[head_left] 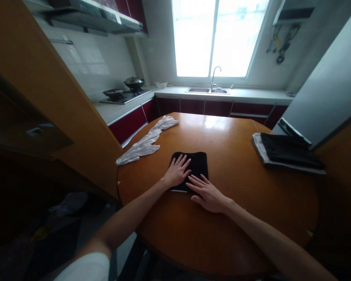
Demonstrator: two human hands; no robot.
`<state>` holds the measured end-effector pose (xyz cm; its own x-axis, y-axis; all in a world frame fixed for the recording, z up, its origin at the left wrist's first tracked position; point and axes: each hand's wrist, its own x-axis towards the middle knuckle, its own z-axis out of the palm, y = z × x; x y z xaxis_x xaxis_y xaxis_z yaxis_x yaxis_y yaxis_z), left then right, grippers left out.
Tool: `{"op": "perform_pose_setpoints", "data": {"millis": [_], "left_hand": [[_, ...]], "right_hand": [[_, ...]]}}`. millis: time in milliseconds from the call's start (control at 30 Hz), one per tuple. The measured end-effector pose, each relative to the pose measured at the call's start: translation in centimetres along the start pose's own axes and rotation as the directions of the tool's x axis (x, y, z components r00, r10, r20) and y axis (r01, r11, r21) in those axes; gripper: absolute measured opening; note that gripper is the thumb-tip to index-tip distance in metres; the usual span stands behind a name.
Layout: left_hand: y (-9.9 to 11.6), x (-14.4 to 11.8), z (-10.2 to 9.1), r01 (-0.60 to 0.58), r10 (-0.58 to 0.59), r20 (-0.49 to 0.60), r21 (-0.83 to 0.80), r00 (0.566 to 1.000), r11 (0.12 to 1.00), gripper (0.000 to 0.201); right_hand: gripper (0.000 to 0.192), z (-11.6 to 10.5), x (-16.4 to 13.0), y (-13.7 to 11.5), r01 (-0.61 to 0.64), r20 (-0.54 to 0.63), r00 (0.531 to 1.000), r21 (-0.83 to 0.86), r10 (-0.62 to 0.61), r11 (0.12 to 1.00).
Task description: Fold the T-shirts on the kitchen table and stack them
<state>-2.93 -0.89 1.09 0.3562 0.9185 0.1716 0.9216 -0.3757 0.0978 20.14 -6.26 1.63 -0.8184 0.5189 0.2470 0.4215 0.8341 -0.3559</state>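
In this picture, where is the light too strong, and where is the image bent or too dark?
Head view: the window is blown out white and throws glare on the table; the left foreground is very dark; edges bow from wide-angle distortion; both hands, left hand and right hand, on the black cloth stay sharp.

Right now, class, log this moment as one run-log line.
left hand: flat on folded black cloth | right hand: flat on cloth's near edge | white garment: table, left | dark folded pile: right

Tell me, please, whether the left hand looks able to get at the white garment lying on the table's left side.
Probably yes: the left hand lies flat on the folded black cloth, and only bare table separates it from the white garment; nothing stands between.
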Motion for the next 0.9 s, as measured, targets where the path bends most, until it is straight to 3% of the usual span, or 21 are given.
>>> {"op": "perform_pose_setpoints", "data": {"millis": [67, 200, 333, 467, 600, 667, 767, 800, 900], "left_hand": [[-0.1, -0.1, 0.9, 0.007, -0.007, 0.005, 0.034, 1.0, 0.999, 0.061], [-0.5, -0.3, 1.3, 0.004, -0.005, 0.006, 0.072, 1.0, 0.997, 0.063], [-0.5, -0.4, 1.3, 0.005, -0.004, -0.005, 0.083, 1.0, 0.997, 0.063], [-0.4, -0.5, 1.4, 0.016, -0.015, -0.017, 0.089, 1.0, 0.996, 0.062], [-0.3, -0.5, 1.2, 0.023, -0.022, -0.011, 0.091, 1.0, 0.996, 0.063], [-0.3, -0.5, 1.1, 0.027, -0.027, -0.006, 0.088, 1.0, 0.996, 0.063], [-0.3, -0.4, 1.1, 0.026, -0.027, 0.009, 0.072, 1.0, 0.997, 0.063], [-0.3, -0.4, 1.2, 0.025, -0.025, 0.007, 0.062, 1.0, 0.998, 0.063], [-0.3, -0.4, 1.5, 0.015, -0.015, -0.022, 0.013, 1.0, 1.0, 0.062]], "right_hand": [[0.052, -0.4, 1.4, 0.6, -0.118, -0.121, 0.986, 0.014, 0.118, 0.993], [0.056, -0.7, 6.3, 2.6, -0.399, -0.296, 0.88, -0.035, 0.371, 0.916], [0.063, 0.5, 9.4, 5.3, -0.553, -0.207, 0.824, -0.1, 0.527, 0.827], [0.067, 1.1, 9.1, 7.5, -0.617, -0.095, 0.787, -0.111, 0.609, 0.779], [0.07, 0.0, 7.9, 7.3, -0.738, -0.173, 0.673, -0.095, 0.719, 0.668], [0.068, 0.1, 7.2, 6.1, -0.72, -0.213, 0.689, -0.085, 0.693, 0.689], [0.065, 1.4, 5.9, 3.5, -0.568, -0.197, 0.815, -0.082, 0.546, 0.819], [0.065, 2.0, 5.4, 2.8, -0.534, -0.192, 0.837, -0.078, 0.513, 0.842], [0.063, 2.9, 4.6, 1.6, -0.533, -0.206, 0.833, -0.049, 0.513, 0.845]]}}
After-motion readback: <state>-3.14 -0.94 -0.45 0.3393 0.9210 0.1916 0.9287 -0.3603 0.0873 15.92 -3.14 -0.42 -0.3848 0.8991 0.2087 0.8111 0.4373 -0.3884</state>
